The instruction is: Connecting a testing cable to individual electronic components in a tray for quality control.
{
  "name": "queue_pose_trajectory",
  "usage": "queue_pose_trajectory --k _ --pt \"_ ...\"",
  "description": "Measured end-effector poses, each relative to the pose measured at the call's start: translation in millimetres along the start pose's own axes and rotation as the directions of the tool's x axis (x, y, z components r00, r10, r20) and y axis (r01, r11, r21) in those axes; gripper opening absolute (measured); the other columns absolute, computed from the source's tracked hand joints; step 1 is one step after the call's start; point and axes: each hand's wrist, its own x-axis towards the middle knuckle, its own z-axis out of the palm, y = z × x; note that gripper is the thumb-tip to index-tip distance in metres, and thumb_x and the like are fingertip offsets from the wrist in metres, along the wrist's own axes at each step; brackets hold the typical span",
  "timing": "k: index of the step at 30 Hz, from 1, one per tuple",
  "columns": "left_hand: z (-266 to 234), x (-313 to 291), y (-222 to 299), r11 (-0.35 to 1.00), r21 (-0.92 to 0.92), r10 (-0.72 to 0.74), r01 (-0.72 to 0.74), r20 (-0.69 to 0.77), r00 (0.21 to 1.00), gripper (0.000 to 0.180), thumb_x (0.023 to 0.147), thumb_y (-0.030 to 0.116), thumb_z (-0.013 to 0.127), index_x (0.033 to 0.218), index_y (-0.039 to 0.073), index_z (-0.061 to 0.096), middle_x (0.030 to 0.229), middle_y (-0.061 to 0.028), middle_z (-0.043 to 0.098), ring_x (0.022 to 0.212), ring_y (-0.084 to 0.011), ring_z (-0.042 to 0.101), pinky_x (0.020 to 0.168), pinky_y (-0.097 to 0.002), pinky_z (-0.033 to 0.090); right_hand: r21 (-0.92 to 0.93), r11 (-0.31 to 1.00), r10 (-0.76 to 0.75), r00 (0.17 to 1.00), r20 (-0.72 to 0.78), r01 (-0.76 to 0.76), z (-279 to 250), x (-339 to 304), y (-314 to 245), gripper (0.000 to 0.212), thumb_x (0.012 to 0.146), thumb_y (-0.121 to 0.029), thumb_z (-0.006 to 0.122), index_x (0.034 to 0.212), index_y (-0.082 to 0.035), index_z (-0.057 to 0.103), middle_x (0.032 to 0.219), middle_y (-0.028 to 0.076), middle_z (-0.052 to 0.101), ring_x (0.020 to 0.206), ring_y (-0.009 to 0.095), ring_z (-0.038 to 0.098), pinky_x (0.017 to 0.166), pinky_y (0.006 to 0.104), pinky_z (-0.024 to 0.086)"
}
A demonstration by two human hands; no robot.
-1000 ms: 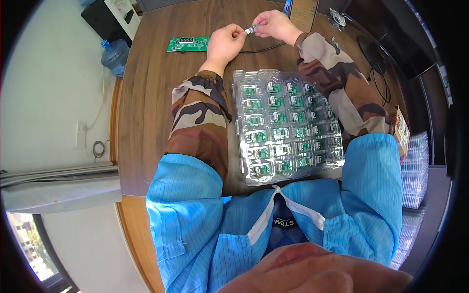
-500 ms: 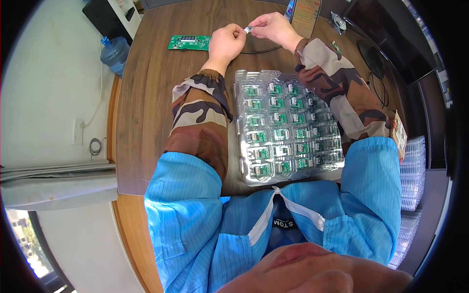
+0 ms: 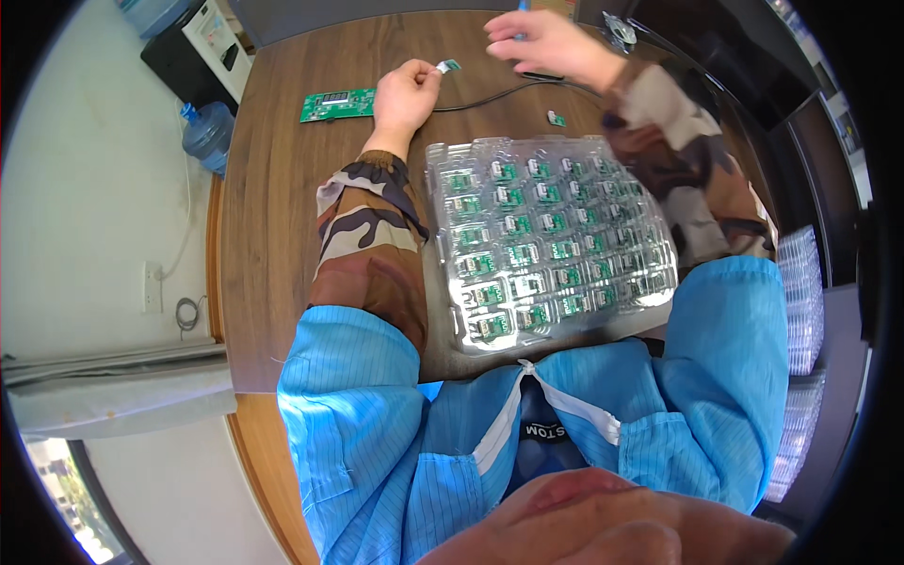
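Note:
My left hand [image 3: 407, 102] is closed in a pinch on a small green circuit board [image 3: 452, 66] with a white connector, held above the far part of the table. Beside it on the left lies a larger green circuit board [image 3: 337, 104] with a digit display, partly covered by the hand. My right hand [image 3: 556, 47] is raised to the right with its fingers apart, slightly blurred, and nothing shows in it. It is nearest to an upright screen-like panel [image 3: 554, 8] at the far edge, mostly out of view. Another small green board [image 3: 556, 119] lies on the table below it.
A clear plastic tray [image 3: 461, 325] of small green boards in rows lies in front of my chest. A black cable [image 3: 490, 98] crosses the tabletop behind it. A monitor [image 3: 744, 56] stands on the right, above stacked clear trays [image 3: 800, 301]. A water bottle [image 3: 207, 132] stands at left.
My right hand has let go of the small board and moved right, its fingers opening. The left hand keeps its pinch on the board. The whole view has shifted slightly.

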Motion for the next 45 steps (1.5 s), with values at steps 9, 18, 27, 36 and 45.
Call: queue_pose_trajectory --k 9,18,27,36,45 --pt "-1.3 11.6 -21.7 0.997 0.022 0.067 -0.068 0.034 0.997 0.017 0.076 0.023 0.057 0.078 0.007 0.063 0.062 0.0018 0.059 0.055 -0.0122 0.051 0.053 -0.0239 0.041 -0.280 0.960 -0.016 0.993 -0.119 -0.018 -99.3 -210.1 18.4 0.018 0.084 -0.013 0.053 0.098 -0.001 0.058 0.082 0.002 0.058 0.067 0.006 0.051 0.062 0.0162 0.042" --pt "-4.2 11.6 -14.9 0.998 0.031 0.048 -0.051 0.072 0.996 0.016 0.079 0.018 0.056 0.082 0.004 0.062 0.064 0.0008 0.058 0.057 -0.0077 0.049 0.054 -0.0176 0.037 -0.747 0.390 0.167 0.839 -0.518 -0.539 -61.5 -396.8 74.6 0.022 0.071 -0.003 0.058 0.093 -0.004 0.056 0.087 0.010 0.054 0.057 0.023 0.053 0.050 0.0286 0.042" --pt "-4.7 5.0 -21.5 0.996 0.039 0.078 -0.082 0.088 0.993 0.012 0.079 0.015 0.055 0.080 0.004 0.060 0.064 -0.0003 0.058 0.056 -0.0082 0.048 0.053 -0.0190 0.037 -0.626 -0.058 0.346 0.572 -0.743 -0.778 -34.3 -397.8 98.5 0.035 0.068 -0.010 0.059 0.101 -0.008 0.048 0.090 0.013 0.052 0.063 0.030 0.058 0.051 0.0361 0.046" --pt "-7.7 -2.2 -6.6 0.998 0.017 0.062 -0.063 0.057 0.996 0.012 0.079 0.014 0.055 0.079 0.003 0.060 0.062 0.0006 0.056 0.053 -0.0083 0.044 0.051 -0.0193 0.036 -0.625 0.110 0.331 0.621 -0.710 -0.773 -37.9 -416.9 132.6 0.032 0.071 -0.008 0.056 0.101 -0.006 0.046 0.079 0.014 0.054 0.063 0.029 0.057 0.054 0.0361 0.046" --pt "-5.9 2.9 -14.9 0.997 0.019 0.071 -0.072 0.070 0.995 0.011 0.079 0.013 0.055 0.078 0.003 0.059 0.062 0.0009 0.056 0.053 -0.0082 0.044 0.051 -0.0193 0.036 -0.538 0.119 0.318 0.545 -0.775 -0.835 -35.3 -420.3 146.3 0.032 0.070 -0.005 0.055 0.099 -0.006 0.044 0.081 0.016 0.055 0.067 0.032 0.056 0.056 0.0384 0.045"
